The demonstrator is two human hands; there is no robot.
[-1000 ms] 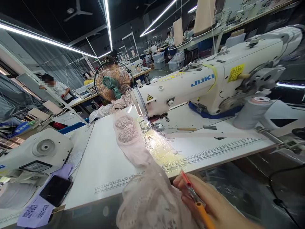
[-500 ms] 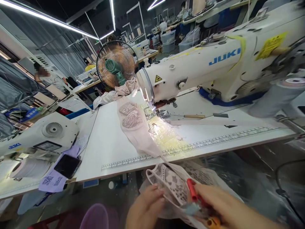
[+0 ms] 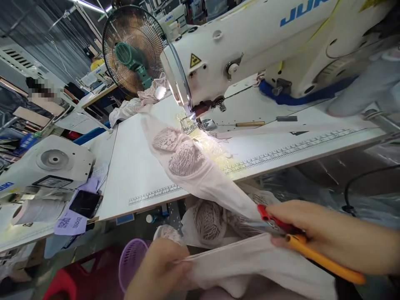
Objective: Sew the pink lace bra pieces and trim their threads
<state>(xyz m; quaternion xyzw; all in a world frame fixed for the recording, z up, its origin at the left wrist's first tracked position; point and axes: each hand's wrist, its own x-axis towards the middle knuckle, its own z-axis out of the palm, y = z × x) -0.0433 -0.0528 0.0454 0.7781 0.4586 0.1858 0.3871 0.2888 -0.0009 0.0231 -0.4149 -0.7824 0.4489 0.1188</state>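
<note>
My left hand [image 3: 164, 266] is closed on the edge of a pale pink bra band [image 3: 231, 258] in front of me. Red-and-orange handled scissors [image 3: 290, 233] are in my right hand [image 3: 328, 237], their blades pointing left above the stretched band. Another pale pink bra with lace cups [image 3: 186, 160] lies on the sewing table, and its side band runs down over the edge to the scissors. Further lace bras [image 3: 209, 221] hang in a bunch below the table edge, behind my hands. Whether the blades touch the fabric, I cannot tell.
A white sewing machine [image 3: 206, 66] stands on the white table [image 3: 131, 166], its lamp lit. A fan [image 3: 134, 50] is behind it. To the left are another machine [image 3: 53, 162] and a phone [image 3: 86, 204] on paper; a purple basket [image 3: 133, 260] and red stool [image 3: 84, 275] are below.
My left hand has moved down and left, stretching the band. The scissors have risen to the right, and the bra on the table has slid towards me. The view has tilted down.
</note>
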